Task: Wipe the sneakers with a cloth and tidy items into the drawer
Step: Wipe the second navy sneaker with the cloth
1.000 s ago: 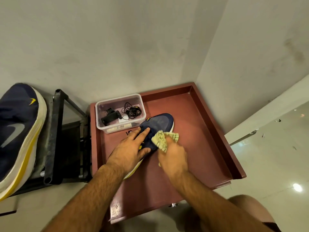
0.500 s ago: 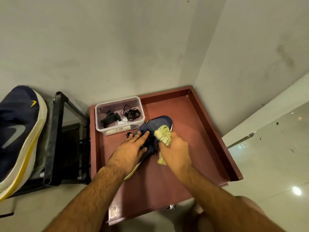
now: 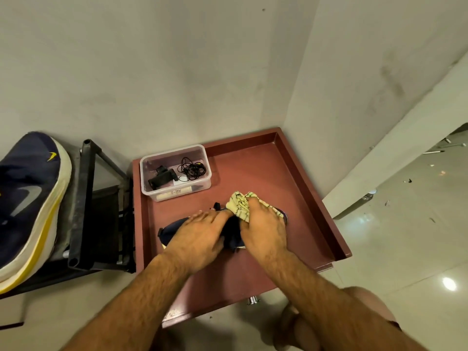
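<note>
A navy sneaker lies across the open reddish-brown drawer, mostly covered by both hands. My left hand lies flat over its heel half, fingers straight, holding it down. My right hand grips a pale yellow checked cloth and presses it onto the shoe's toe half. A second navy sneaker with a white and yellow sole rests on a black metal rack at the left.
A clear plastic box in the drawer's far left corner holds a black clip, a coiled black cable and a marker. Grey walls close the corner behind the drawer. Glossy tiled floor lies to the right. My knee shows bottom right.
The sneaker has turned from pointing away to lying crosswise in the drawer. My right hand with the cloth has shifted right over the toe end; my left hand stays on the shoe.
</note>
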